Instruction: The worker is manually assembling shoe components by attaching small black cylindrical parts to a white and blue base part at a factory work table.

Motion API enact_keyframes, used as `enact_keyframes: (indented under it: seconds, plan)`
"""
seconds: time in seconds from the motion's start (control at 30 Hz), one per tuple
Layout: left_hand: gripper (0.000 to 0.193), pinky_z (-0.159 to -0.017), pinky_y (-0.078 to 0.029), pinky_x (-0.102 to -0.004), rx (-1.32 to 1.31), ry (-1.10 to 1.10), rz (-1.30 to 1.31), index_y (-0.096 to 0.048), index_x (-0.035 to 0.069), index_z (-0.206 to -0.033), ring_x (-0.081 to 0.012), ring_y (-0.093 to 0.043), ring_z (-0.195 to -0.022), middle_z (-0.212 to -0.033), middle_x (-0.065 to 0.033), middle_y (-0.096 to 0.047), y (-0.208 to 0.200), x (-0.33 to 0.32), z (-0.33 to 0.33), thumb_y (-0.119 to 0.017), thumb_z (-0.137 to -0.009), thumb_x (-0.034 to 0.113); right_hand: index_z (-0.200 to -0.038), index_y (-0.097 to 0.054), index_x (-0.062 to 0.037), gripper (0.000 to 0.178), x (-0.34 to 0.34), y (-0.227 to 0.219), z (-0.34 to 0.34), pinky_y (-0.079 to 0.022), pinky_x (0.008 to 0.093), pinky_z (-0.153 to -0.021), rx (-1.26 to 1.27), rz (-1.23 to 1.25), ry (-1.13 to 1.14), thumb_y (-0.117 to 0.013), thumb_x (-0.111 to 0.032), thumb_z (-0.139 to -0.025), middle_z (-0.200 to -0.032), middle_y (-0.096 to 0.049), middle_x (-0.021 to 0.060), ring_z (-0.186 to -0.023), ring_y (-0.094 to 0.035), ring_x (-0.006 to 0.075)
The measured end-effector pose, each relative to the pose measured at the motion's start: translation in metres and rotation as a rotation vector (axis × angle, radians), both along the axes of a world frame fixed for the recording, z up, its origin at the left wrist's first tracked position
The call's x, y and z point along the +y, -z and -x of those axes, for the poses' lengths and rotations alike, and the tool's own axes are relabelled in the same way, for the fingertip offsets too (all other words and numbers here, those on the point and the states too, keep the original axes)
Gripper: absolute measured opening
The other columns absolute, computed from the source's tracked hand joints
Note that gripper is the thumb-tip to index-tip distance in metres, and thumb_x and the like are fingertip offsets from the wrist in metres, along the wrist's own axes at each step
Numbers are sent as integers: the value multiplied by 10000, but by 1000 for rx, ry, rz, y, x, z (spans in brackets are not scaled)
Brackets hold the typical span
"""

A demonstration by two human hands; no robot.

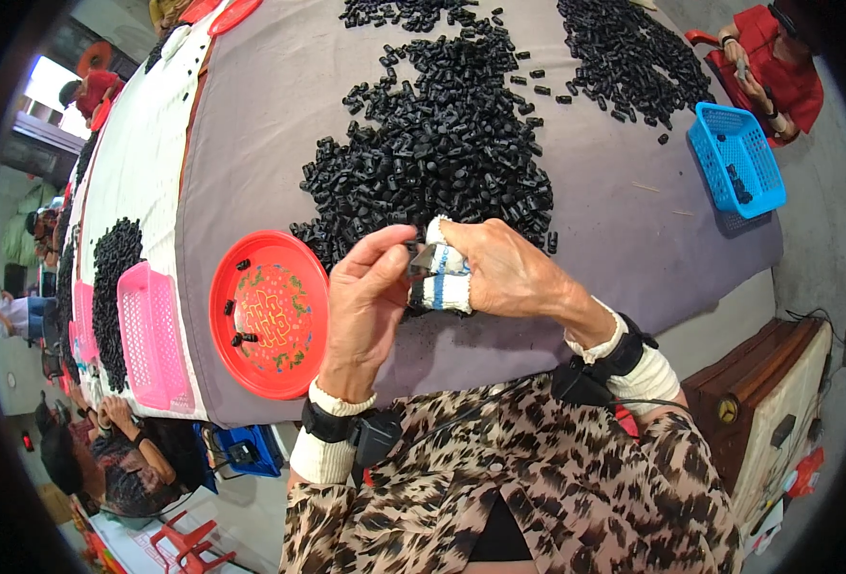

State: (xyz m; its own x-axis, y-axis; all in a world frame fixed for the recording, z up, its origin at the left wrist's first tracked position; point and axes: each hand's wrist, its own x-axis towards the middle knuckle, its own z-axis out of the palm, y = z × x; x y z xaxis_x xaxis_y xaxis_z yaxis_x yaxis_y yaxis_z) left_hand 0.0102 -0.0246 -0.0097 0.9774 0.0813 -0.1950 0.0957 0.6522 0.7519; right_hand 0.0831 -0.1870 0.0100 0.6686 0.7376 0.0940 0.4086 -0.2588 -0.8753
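Note:
Both my hands meet over the near edge of a large pile of small black plastic parts (442, 153). My left hand (363, 297) pinches one small black plastic part (411, 247) between thumb and fingertips, mostly hidden by the fingers. Closed around a small greyish metal blade (424, 257), my right hand (514, 268) holds it against that part. White and blue cloth wraps (445, 291) cover some of the right fingers. Left of my left hand lies a red round plate (220, 330) with a few black parts on it.
The pile rests on a grey cloth-covered table (633, 287). A blue basket (740, 187) with some black parts stands at the right edge. Pink basket (150, 335) and another black heap (117, 287) are at left. Other people sit around the tables, one in red (777, 72).

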Motion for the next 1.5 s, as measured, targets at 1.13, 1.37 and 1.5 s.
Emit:
enact_keyframes:
  seconds: [1.13,1.37,1.5]
  plan:
    - [167,-669,-447,-364,-416,-83,-1776,-572,43,-841,-272,-513,-785,-796,-98,-487,49,26,-60,-652,-694,34,-821,-554,8,184,-30,23,-19,-397,279,-459,386,-58,214,-627,-158,-787,-591,-532,37,-485,-474,103]
    - [200,-599,-448,-259,-301,-95,-1375,-596,11,-937,-134,-554,-699,-805,-41,-572,32,26,-45,-665,-752,44,-867,-544,-24,131,-14,17,-18,-364,231,-396,413,-139,198,-590,-135,-815,-570,-489,-1,-432,-444,68]
    - [187,-613,-481,-239,-205,-34,-980,-606,9,-941,-121,-617,-701,-820,-75,-634,-8,21,-24,-656,-766,49,-907,-560,-44,96,4,2,-13,-339,206,-389,485,-255,255,-559,-94,-824,-593,-496,-18,-441,-429,48]
